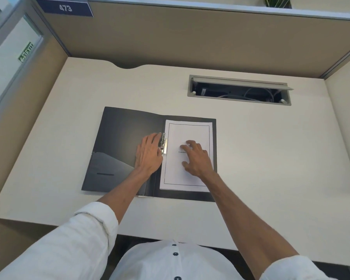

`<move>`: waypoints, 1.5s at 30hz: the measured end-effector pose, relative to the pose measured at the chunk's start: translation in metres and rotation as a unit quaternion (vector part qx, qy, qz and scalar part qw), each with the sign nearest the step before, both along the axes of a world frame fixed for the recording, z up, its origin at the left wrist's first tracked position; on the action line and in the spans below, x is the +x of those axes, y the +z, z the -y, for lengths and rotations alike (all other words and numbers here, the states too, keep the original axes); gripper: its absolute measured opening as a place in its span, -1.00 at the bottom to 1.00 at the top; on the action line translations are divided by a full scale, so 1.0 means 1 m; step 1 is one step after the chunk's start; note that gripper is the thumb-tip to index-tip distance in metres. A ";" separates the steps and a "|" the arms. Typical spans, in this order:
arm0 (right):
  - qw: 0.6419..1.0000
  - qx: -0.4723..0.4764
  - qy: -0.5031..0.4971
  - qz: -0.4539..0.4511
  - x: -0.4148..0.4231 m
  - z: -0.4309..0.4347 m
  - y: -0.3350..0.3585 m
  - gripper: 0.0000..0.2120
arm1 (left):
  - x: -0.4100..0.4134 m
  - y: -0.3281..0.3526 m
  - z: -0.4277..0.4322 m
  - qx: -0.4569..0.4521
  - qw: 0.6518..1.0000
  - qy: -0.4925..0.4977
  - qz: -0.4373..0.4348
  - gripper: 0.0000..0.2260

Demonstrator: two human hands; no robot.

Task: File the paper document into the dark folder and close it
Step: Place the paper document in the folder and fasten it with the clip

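Note:
The dark folder lies open flat on the desk. A white paper document with a thin black border lies on the folder's right half. A metal clip runs along the spine at the paper's left edge. My left hand rests on the folder beside the clip, its fingers touching the metal. My right hand presses down on the middle of the paper with spread fingers, covering part of the printed title.
The cream desk is walled by beige cubicle partitions. An open cable tray with wires is set into the desk behind the folder at the right. The desk's front edge is near my body.

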State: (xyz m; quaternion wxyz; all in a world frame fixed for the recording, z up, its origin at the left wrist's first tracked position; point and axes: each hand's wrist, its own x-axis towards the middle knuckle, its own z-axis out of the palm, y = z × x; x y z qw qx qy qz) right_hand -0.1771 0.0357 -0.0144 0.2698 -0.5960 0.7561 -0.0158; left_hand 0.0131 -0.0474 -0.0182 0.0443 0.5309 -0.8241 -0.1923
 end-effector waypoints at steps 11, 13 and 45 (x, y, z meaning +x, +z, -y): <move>1.000 0.000 -0.005 0.010 -0.001 -0.002 -0.002 -0.36 | -0.018 0.003 0.035 0.017 0.991 -0.115 0.067 -0.37; 1.000 0.000 -0.006 0.011 -0.001 -0.003 -0.002 -0.36 | -0.016 0.005 0.036 0.007 0.992 -0.111 0.055 -0.39; 1.000 0.001 -0.002 0.022 -0.001 -0.005 0.002 -0.38 | 0.021 -0.003 -0.009 0.191 0.969 0.099 -0.118 -0.63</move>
